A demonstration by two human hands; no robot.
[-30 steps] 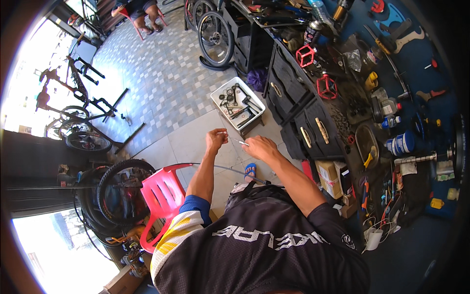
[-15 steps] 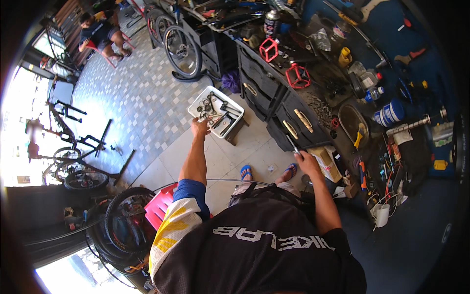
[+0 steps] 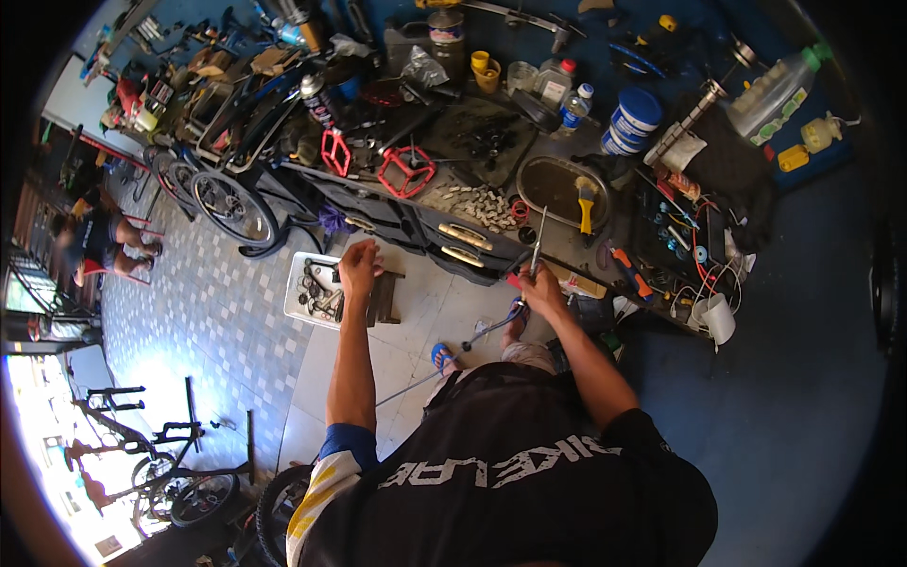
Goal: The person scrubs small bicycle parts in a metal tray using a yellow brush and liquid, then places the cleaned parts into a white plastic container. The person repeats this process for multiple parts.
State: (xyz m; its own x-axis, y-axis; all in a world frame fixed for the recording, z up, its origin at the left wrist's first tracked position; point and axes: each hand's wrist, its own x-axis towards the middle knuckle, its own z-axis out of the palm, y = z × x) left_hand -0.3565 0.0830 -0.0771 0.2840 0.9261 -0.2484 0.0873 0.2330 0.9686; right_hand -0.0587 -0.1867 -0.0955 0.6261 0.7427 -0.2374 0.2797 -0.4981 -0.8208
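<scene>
My left hand (image 3: 359,269) hangs over the right side of a white tray (image 3: 300,257), its fingers curled together. What they hold, if anything, is too small to make out. Metal bike parts (image 3: 321,295) lie in the tray, which rests on a low wooden stool (image 3: 385,299). My right hand (image 3: 540,288) is wrapped round an air blow gun (image 3: 537,257); its thin nozzle points up toward the bench. A hose (image 3: 491,331) runs from below that hand across my feet.
On the cluttered workbench (image 3: 482,170) are red pedals (image 3: 406,172), a chain (image 3: 480,206), an oval basin (image 3: 529,170) holding a yellow-handled brush (image 3: 587,206), and a blue tub (image 3: 631,121). Bike frames (image 3: 170,444) stand at left. A person (image 3: 109,244) sits at far left.
The view has turned toward the bench. My left hand has come up out of the tray to its right side. My right hand has raised the blow gun up toward the bench edge.
</scene>
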